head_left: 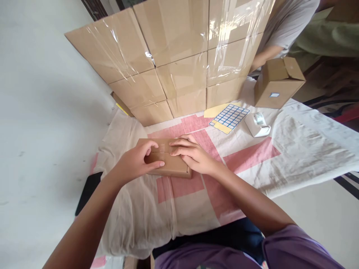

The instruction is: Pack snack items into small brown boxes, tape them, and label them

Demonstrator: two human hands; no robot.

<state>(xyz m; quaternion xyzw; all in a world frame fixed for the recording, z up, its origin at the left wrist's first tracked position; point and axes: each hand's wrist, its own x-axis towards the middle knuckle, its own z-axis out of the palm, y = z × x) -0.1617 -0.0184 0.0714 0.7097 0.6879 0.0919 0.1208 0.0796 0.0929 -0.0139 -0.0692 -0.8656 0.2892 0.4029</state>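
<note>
A small brown cardboard box (pixel 168 164) lies on the cloth in front of me, its top flaps meeting along a seam with a short piece of clear tape over it. On its left side rests my left hand (pixel 140 157), thumb stretched across the top and the other fingers curled, with a gap between them. My right hand (pixel 193 153) lies on the right part of the top, fingers extended over the flaps. Neither hand lifts the box; part of its top is hidden under them.
A wall of taped cardboard boxes (pixel 185 74) stands behind. At right are a sheet of blue-edged labels (pixel 230 117), a white tape dispenser (pixel 257 125) and a taller carton (pixel 276 84) with a label. A person's arm (pixel 266 56) shows behind. The cloth (pixel 185 209) is wrinkled.
</note>
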